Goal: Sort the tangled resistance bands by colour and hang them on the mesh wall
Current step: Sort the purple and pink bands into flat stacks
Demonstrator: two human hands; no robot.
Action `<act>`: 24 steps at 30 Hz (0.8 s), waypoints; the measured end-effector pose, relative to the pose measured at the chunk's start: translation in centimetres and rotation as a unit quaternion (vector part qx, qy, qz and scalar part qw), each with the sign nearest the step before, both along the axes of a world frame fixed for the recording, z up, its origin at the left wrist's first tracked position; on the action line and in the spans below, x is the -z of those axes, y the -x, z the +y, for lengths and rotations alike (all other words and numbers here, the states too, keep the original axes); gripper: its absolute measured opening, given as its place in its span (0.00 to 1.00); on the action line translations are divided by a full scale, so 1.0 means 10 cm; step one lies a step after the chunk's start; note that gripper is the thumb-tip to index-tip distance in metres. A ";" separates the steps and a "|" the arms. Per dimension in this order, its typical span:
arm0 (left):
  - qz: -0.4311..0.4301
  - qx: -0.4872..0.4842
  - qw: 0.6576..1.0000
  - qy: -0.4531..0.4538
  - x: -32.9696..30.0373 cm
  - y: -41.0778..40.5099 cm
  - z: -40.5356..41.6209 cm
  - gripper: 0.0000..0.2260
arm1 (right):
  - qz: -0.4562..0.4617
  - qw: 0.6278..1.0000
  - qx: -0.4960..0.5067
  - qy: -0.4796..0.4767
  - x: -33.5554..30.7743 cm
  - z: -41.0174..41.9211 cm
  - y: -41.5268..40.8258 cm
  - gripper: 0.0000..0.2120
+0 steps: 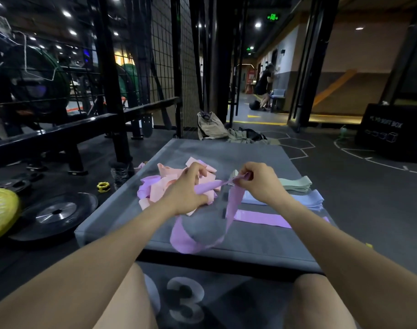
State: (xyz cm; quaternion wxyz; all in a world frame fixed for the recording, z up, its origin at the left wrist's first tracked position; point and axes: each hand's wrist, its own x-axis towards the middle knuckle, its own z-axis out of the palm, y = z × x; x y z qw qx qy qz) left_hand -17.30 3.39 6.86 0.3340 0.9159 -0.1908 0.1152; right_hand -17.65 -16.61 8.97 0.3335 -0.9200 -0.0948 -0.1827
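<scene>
Writing on floor: large grey numerals, a "3" plain, a cut-off rounded digit to its left.
Writing on black box: faint white line ending in "BOX", first letters too blurred to read; small cube outlines beneath.
Sign overhead: green, lit, characters not legible.
Left hand: fingers curled, gripping one end of the purple band, over the tangled pile.
Right hand: thumb and fingers pinching the same purple band near its other end.
Purple band: stretched between both hands, its loop hanging down onto the near part of the table.
Tangled pile: pink and purple bands heaped left of centre on the table, partly hidden by the left hand.
Sorted stacks: green bands farthest, blue bands just in front, one flat purple strip nearest; all on the right side, partly covered by the right forearm.
Mesh wall: black grid panels beyond the table, up and to the left.
Floor, left: black weight plate, yellow object at the edge, small yellow collar, clear bottle beside the table.
Beyond table: beige bag and crumpled clothes on the floor.
Background: a person by a blue bench down the corridor.
</scene>
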 end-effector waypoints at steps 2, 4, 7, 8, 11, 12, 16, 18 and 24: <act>-0.005 0.027 0.997 0.070 0.00 -0.01 0.01 0.13 | 0.001 1.000 0.001 0.014 0.01 -0.01 0.00 0.00; -0.008 0.049 0.992 0.114 -0.01 -0.03 0.03 0.08 | -0.008 0.999 0.006 0.040 0.02 0.00 -0.01 0.06; -0.008 0.029 0.981 0.194 -0.05 -0.07 0.09 0.05 | -0.018 0.997 0.046 0.063 0.06 -0.03 -0.04 0.14; -0.006 0.012 0.978 0.206 -0.07 -0.07 0.12 0.04 | -0.015 0.995 0.063 0.071 0.08 -0.05 -0.06 0.15; 0.046 -0.011 0.970 0.239 -0.06 -0.11 0.18 0.06 | -0.008 0.987 0.101 0.125 0.15 -0.09 -0.08 0.11; 0.079 -0.003 0.954 0.288 -0.07 -0.11 0.18 0.07 | -0.008 0.983 0.117 0.141 0.17 -0.11 -0.08 0.10; 0.154 -0.016 0.878 0.453 -0.09 -0.13 0.27 0.09 | 0.015 0.969 0.187 0.160 0.30 -0.27 -0.08 0.10; 0.169 -0.024 0.856 0.489 -0.08 -0.15 0.33 0.09 | 0.035 0.965 0.206 0.158 0.36 -0.38 -0.10 0.10; 0.239 -0.087 0.753 0.607 0.01 -0.26 0.41 0.07 | 0.131 0.963 0.204 -0.115 0.49 -0.58 -0.24 0.08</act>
